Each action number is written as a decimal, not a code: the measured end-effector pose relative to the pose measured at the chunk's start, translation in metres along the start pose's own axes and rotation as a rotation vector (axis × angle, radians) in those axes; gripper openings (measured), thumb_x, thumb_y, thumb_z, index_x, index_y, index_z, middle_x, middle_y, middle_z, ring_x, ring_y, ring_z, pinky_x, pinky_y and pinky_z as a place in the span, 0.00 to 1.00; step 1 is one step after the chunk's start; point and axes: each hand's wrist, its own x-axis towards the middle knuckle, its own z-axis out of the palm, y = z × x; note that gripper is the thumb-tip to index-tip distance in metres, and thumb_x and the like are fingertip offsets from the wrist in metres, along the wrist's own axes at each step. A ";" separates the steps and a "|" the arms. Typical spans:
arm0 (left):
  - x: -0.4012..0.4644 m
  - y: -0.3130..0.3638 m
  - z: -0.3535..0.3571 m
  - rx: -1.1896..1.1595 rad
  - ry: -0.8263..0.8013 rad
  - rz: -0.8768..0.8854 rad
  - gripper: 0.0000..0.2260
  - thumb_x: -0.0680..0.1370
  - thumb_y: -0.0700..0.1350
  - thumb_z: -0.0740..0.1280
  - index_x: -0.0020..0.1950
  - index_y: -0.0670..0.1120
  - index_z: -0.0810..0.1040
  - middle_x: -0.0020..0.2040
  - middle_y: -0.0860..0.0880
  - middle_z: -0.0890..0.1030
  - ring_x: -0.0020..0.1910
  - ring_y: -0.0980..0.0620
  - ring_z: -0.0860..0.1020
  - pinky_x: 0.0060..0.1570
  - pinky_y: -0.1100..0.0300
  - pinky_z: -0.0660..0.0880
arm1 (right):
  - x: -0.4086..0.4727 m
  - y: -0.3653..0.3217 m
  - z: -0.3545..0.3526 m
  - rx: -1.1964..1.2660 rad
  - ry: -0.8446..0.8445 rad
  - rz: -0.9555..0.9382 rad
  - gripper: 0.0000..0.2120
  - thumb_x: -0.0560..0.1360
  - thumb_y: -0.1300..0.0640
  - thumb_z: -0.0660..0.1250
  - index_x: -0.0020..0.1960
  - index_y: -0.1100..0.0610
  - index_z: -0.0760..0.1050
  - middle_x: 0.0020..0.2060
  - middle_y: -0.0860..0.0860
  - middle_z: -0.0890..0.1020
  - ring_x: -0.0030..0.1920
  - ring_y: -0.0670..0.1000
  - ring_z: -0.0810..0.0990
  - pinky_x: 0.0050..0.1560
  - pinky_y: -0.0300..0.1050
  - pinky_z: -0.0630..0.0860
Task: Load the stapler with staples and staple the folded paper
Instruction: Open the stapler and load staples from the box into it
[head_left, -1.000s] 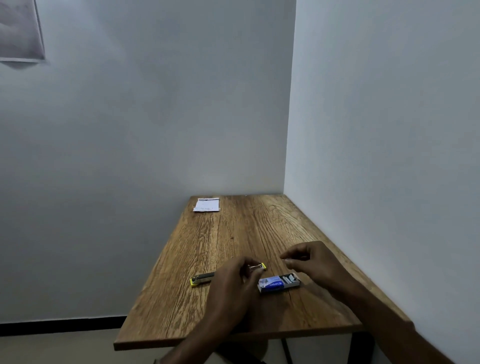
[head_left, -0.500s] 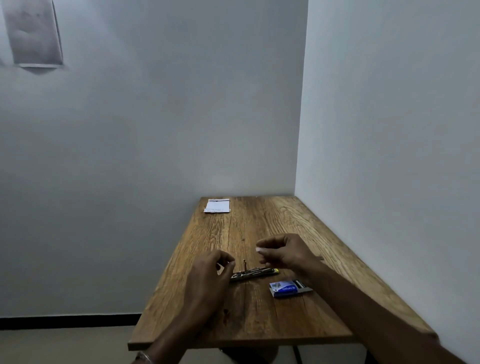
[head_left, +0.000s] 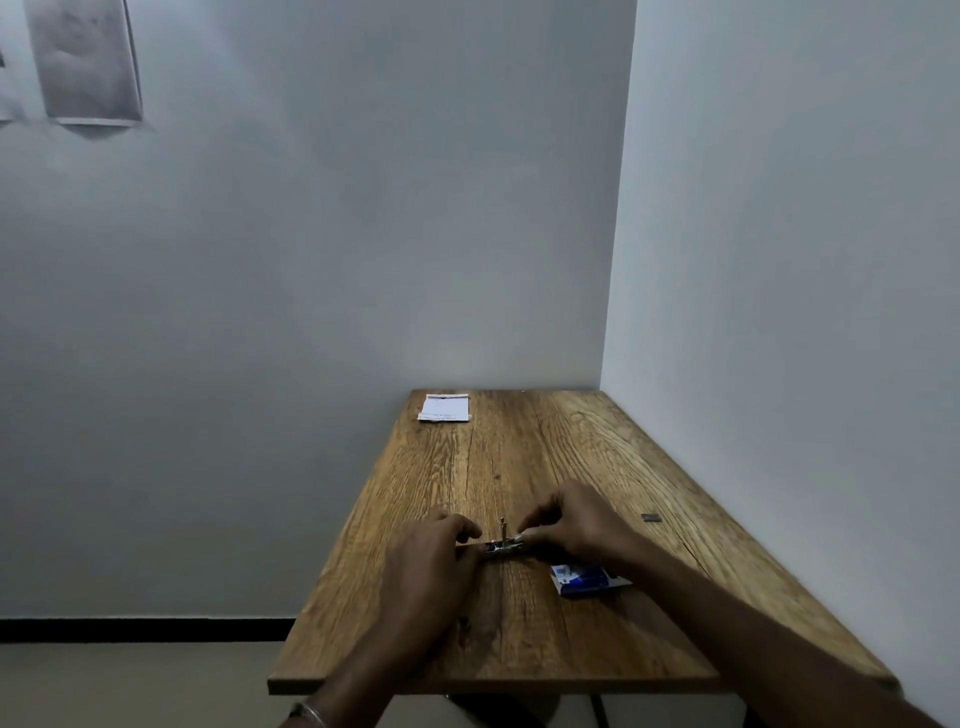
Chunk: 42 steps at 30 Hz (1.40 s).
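Pale grey walls meet in a corner behind a wooden table (head_left: 519, 457) whose far right corner is pushed into that corner, and a greyish sheet (head_left: 85, 60) hangs high on the left wall; a dark skirting strip runs along the floor line at the left. From the head camera, a folded paper (head_left: 444, 408) lies flat near the table's far left corner, well apart from everything else. A small dark bit (head_left: 651, 517), too small to identify, sits alone toward the right edge. A blue staple box (head_left: 584, 578) lies near the front half of the table, just right of centre, partly covered by the right forearm. The stapler (head_left: 501, 550) lies opened out flat across the middle of the near half of the table, a thin metal part standing upright from it. The left hand (head_left: 431, 566) comes in from the near edge, knuckles up, fingers curled over the stapler's left end and holding it down; a thin bangle (head_left: 309, 714) shows at that wrist. The right hand (head_left: 574, 525) reaches in from the near right, fingers bent and drawn together in a pinch at the stapler's right end; whether staples are between them cannot be told. Both hands sit close together, one at each end of the stapler.
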 end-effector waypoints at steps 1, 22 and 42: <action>0.001 0.000 0.000 0.001 -0.013 -0.001 0.10 0.78 0.52 0.67 0.59 0.55 0.81 0.55 0.59 0.80 0.51 0.60 0.77 0.54 0.57 0.78 | 0.000 0.001 -0.001 0.044 -0.012 0.013 0.04 0.74 0.61 0.75 0.48 0.56 0.86 0.42 0.48 0.87 0.40 0.42 0.86 0.38 0.33 0.80; 0.000 -0.004 0.005 0.004 0.010 0.036 0.07 0.78 0.52 0.67 0.55 0.55 0.82 0.50 0.58 0.82 0.48 0.62 0.77 0.50 0.61 0.78 | -0.002 0.009 -0.004 0.116 -0.053 0.030 0.05 0.72 0.61 0.76 0.47 0.56 0.87 0.41 0.49 0.88 0.41 0.45 0.87 0.40 0.34 0.81; 0.000 -0.005 0.004 -0.020 -0.003 0.042 0.07 0.78 0.53 0.67 0.55 0.56 0.82 0.50 0.59 0.82 0.49 0.62 0.77 0.52 0.59 0.78 | -0.004 0.017 -0.003 -0.067 -0.004 -0.122 0.08 0.73 0.60 0.75 0.52 0.53 0.86 0.40 0.39 0.85 0.40 0.35 0.84 0.36 0.28 0.77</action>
